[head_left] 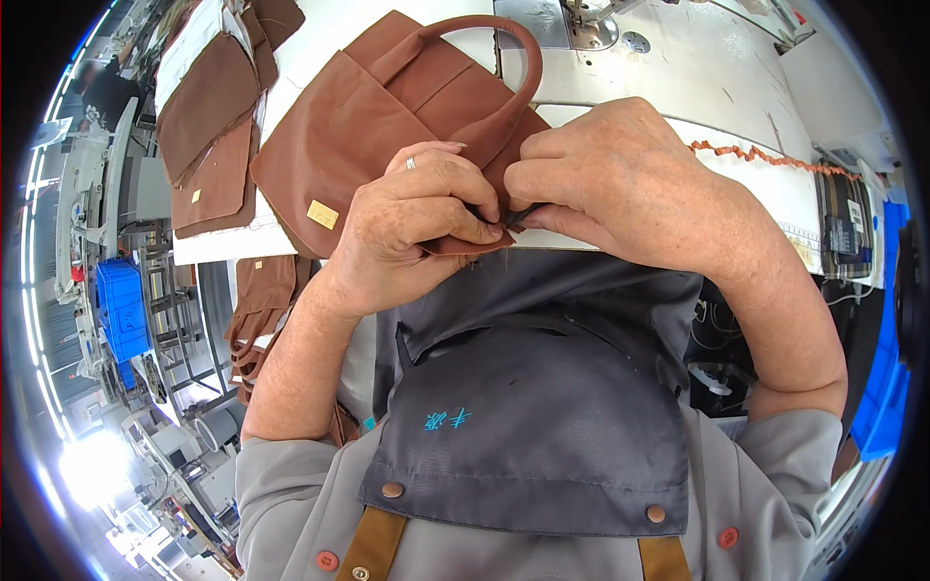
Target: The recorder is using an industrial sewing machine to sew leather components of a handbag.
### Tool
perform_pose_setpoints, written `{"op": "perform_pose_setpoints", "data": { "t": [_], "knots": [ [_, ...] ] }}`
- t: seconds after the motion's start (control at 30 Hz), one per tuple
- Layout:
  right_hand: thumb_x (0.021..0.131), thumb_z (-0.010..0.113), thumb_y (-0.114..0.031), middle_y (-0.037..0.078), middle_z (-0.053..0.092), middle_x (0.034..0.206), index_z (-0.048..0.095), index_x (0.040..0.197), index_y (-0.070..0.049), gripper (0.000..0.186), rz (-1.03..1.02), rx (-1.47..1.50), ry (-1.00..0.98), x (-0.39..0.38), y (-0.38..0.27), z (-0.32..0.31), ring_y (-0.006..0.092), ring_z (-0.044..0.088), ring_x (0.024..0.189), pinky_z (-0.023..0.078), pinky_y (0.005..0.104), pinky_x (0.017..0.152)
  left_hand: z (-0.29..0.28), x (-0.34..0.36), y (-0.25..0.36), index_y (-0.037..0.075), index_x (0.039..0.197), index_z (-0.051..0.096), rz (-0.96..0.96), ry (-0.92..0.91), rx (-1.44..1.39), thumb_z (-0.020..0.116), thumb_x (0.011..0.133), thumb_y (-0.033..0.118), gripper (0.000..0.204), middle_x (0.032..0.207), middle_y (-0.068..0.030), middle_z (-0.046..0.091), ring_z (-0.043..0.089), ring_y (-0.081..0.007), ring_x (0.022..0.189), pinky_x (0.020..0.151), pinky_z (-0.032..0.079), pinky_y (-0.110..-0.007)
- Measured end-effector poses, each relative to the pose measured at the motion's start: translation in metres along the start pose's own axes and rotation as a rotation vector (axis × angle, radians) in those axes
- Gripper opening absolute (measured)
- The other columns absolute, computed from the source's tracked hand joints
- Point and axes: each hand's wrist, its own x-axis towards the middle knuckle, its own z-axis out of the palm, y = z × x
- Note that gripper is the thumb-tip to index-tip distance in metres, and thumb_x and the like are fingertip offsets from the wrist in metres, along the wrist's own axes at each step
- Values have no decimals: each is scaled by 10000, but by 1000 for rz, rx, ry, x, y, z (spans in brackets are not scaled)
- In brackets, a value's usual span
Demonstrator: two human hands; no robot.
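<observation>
A brown leather bag panel (363,136) with a rounded handle (531,60) and a small yellow label (323,215) lies on the white table. My left hand (421,208), a ring on one finger, is closed on the panel's near right corner, thumb and fingers pinching the edge. Right beside it, my right hand (625,189) is closed too, fingertips nearly meeting the left ones. Between the two sets of fingertips shows a small dark piece (524,214); most of it is hidden, so its kind is unclear.
Stacked brown leather pieces (208,111) lie at the far left, and more brown handled pieces (263,300) hang below the table edge. A sewing machine's metal plate (591,31) is set into the table (678,73) at the back. An orange coiled cord (765,155) runs right.
</observation>
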Motion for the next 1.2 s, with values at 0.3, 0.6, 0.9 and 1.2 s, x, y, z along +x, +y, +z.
{"op": "perform_pose_setpoints", "data": {
  "t": [0.3,0.6,0.9,1.2],
  "knots": [
    [833,731,-211,32,679,741,680,851,-124,102,-11,-26,-23,3,1,4,260,695,752,528,398,635,-1,1,4,109,801,715,-33,-7,41,881,701,47,203,928,47,709,685,-143,935,1020,446,-392],
    [852,728,-216,31,681,753,684,865,-125,102,3,2,-31,2,1,4,263,692,764,530,404,643,-7,0,2,95,806,603,-85,-56,-92,814,758,-45,258,966,-1,735,680,-179,959,966,430,-351],
    [832,786,-241,28,712,785,704,898,-137,148,79,180,37,-4,4,5,255,702,803,539,408,686,-8,1,0,79,778,594,-89,-60,-145,824,738,-60,272,932,-26,738,691,-206,941,937,470,-348],
    [837,767,-229,50,717,755,724,889,-130,119,30,80,-16,0,5,6,266,709,775,547,412,678,-8,2,0,80,748,623,-98,-40,-111,847,697,-51,265,904,-25,736,700,-209,932,941,487,-355]
  ]
}}
